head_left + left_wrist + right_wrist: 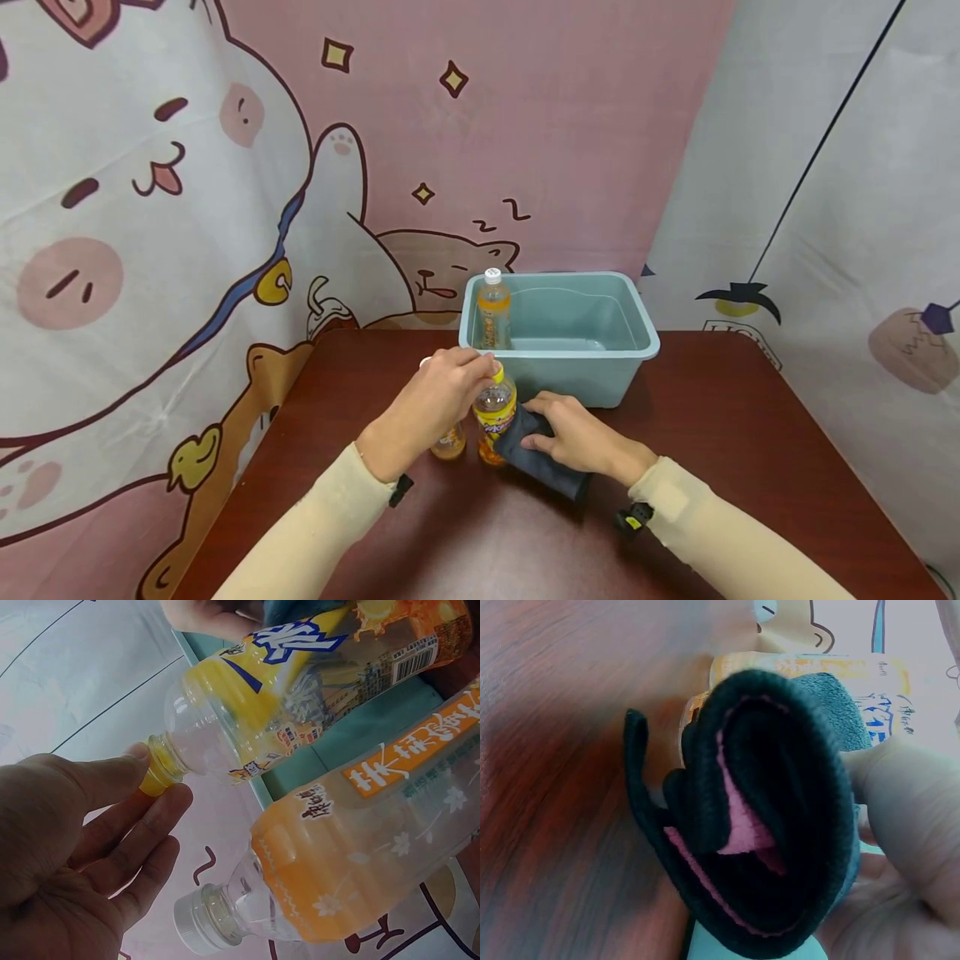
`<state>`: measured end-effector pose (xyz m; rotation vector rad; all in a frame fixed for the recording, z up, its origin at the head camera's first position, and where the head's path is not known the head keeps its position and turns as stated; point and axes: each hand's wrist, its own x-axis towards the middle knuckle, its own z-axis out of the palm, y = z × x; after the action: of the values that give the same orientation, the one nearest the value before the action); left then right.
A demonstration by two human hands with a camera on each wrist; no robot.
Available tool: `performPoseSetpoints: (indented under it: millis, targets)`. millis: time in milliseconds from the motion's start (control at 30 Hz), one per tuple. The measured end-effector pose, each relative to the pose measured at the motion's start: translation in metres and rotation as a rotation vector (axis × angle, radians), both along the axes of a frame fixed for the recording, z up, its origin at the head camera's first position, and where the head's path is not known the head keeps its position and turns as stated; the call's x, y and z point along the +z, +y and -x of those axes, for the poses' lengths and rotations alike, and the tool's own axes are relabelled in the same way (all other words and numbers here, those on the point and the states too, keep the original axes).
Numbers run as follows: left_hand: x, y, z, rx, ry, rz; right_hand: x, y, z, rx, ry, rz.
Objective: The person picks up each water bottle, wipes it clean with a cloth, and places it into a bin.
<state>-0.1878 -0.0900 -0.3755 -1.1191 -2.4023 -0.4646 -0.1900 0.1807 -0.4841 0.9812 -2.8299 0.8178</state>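
Observation:
My left hand (438, 387) pinches the yellow cap (159, 766) of a clear plastic drink bottle (495, 421) between thumb and fingers. This bottle stands upright on the table and has a yellow label. In my right hand (581, 437) is a folded dark blue-grey cloth (542, 457), gripped and held against the bottle's right side. The right wrist view shows the cloth (832, 847) end-on, with pink showing between its layers. Just left of the yellow-capped bottle stands a second bottle (360, 855) with a white cap and orange label, partly hidden by my left hand in the head view.
Behind the bottles sits a light blue plastic bin (570, 355). A white-capped bottle (495, 310) stands upright at its left end. The dark red-brown table (720, 417) extends to both sides, with a cartoon-printed cloth backdrop (555, 150) behind it.

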Motion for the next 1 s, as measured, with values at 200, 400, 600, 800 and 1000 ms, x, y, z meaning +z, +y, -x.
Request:
performPoseSetpoints:
  millis: [200,400,600,800,1000]
  targets:
    - [0.001,0.000,0.000,-0.004,-0.004,0.001,0.003,0.002,-0.002,-0.020,0.054,0.044]
    - [0.000,-0.001,0.001,-0.008,-0.004,0.003,0.010,0.004,-0.005,-0.048,0.056,0.120]
    - [-0.001,-0.002,0.000,-0.005,-0.001,-0.001,0.019,0.006,-0.006,-0.057,0.077,0.186]
    - [0.000,-0.002,0.000,-0.004,0.003,0.007,0.031,0.006,-0.007,-0.073,0.068,0.251]
    - [0.001,-0.002,0.000,-0.010,0.014,0.010,0.040,0.005,-0.008,-0.083,0.102,0.269]
